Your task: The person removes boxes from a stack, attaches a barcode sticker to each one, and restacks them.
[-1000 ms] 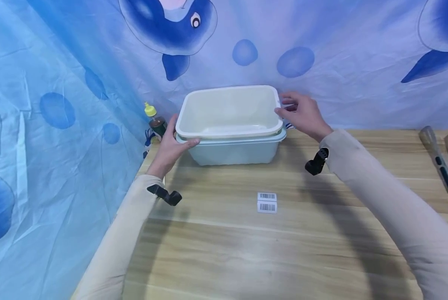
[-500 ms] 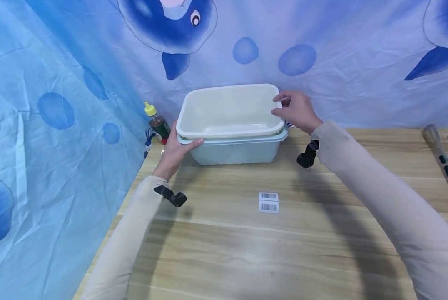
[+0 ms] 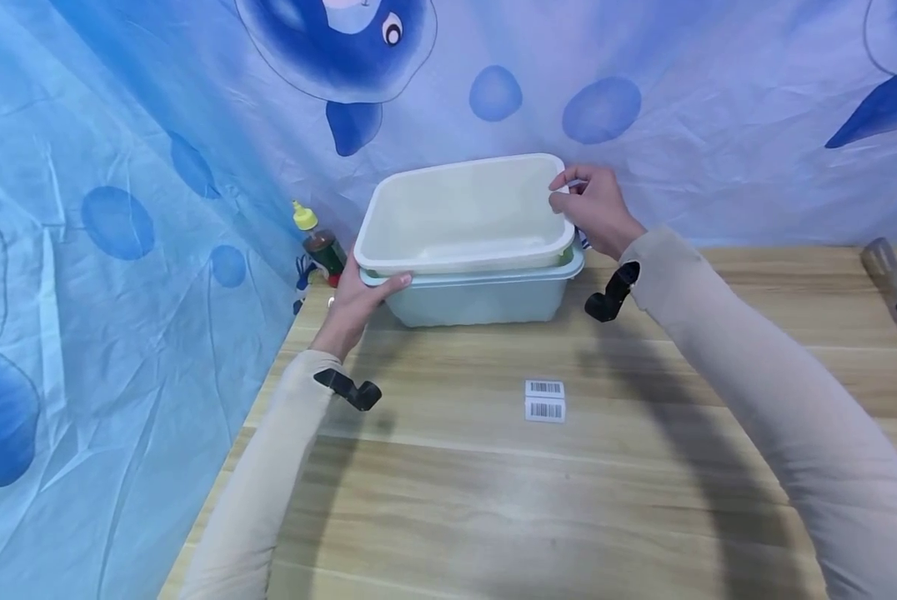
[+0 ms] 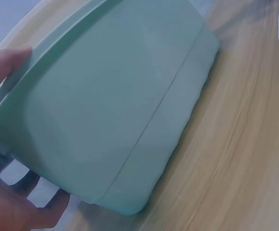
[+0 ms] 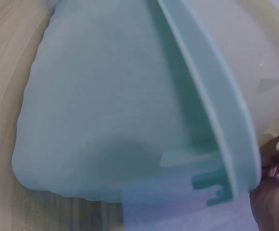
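Observation:
A cream tub point(image 3: 459, 218) sits nested in a pale green tub point(image 3: 486, 300) at the back of the wooden table point(image 3: 538, 500). The cream tub is tilted, its right end raised. My left hand point(image 3: 358, 296) grips the left rim of the green tub point(image 4: 120, 110), thumb on top of the rim. My right hand point(image 3: 594, 208) pinches the far right corner of the cream tub's rim. In the right wrist view the cream tub point(image 5: 235, 53) stands above the green tub's rim point(image 5: 211, 106), with my fingertips point(image 5: 274, 154) at the edge.
A small bottle with a yellow cap point(image 3: 315, 240) stands left of the tubs against the blue curtain point(image 3: 118, 208). Two barcode labels point(image 3: 544, 399) lie mid-table. Wooden utensils point(image 3: 894, 300) lie at the far right edge.
My right hand has moved up and onto the cream tub's right corner, and that end of the cream tub has risen out of the green one. The left hand stays on the left rim.

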`<state>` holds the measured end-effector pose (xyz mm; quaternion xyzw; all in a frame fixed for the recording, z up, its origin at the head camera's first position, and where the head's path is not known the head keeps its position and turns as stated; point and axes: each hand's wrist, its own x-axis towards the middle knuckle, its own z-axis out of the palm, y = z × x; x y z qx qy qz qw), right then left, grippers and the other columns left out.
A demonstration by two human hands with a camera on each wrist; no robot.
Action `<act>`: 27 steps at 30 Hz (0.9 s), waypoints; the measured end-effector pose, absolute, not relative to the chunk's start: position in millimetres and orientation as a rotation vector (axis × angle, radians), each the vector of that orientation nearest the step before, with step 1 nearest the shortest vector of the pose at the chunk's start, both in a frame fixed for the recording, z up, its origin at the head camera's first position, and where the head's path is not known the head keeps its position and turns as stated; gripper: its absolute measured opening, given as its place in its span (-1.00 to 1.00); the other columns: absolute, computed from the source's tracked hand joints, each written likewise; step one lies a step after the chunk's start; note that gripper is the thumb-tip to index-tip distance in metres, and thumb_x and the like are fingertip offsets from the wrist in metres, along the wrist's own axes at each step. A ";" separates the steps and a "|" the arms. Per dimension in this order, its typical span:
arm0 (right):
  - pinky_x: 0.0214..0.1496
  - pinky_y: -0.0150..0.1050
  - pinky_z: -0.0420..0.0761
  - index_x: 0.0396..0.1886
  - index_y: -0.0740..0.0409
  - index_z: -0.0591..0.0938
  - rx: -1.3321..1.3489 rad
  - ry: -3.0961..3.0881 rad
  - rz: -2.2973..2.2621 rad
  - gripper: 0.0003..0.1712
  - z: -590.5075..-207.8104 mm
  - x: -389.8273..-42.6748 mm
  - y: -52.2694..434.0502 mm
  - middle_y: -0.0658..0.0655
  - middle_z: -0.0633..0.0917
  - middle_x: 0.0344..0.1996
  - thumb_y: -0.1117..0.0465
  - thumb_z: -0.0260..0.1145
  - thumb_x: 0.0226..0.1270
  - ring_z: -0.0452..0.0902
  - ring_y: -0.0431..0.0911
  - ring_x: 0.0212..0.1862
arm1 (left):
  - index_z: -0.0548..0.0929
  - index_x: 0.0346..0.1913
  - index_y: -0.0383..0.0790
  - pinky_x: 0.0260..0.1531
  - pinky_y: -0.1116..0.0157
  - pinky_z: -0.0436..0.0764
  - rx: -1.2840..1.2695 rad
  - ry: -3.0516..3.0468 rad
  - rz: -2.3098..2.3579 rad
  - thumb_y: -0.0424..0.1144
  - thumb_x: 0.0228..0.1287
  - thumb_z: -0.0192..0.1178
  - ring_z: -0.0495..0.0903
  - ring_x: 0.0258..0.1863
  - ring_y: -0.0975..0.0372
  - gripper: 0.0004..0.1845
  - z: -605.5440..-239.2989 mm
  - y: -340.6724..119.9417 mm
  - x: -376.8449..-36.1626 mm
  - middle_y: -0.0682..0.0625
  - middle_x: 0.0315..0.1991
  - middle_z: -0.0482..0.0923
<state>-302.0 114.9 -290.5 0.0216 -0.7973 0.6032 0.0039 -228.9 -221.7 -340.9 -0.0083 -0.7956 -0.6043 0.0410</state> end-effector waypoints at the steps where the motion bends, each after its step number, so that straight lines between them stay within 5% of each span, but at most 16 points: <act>1: -0.49 -0.40 0.33 -0.12 0.26 0.55 0.070 -2.481 1.918 -0.74 -291.5 -302.0 114.2 0.04 0.36 -0.43 0.42 0.15 0.16 0.23 -0.15 -0.44 | 0.08 0.44 0.24 0.44 0.07 0.19 -0.018 -2.444 -1.845 -0.05 0.01 0.48 0.26 0.36 0.20 -0.02 -341.3 -222.3 -228.5 0.09 0.38 0.26; 27: -0.59 -0.43 0.28 -0.19 0.22 0.54 -0.018 -2.301 2.048 -0.76 -283.6 -293.1 132.0 0.03 0.33 -0.50 0.47 0.13 0.15 0.22 -0.17 -0.50 | 0.08 0.44 0.27 0.43 0.01 0.19 0.010 -2.582 -1.720 0.14 -0.02 0.44 0.21 0.40 0.19 -0.01 -343.0 -209.8 -234.4 0.12 0.42 0.23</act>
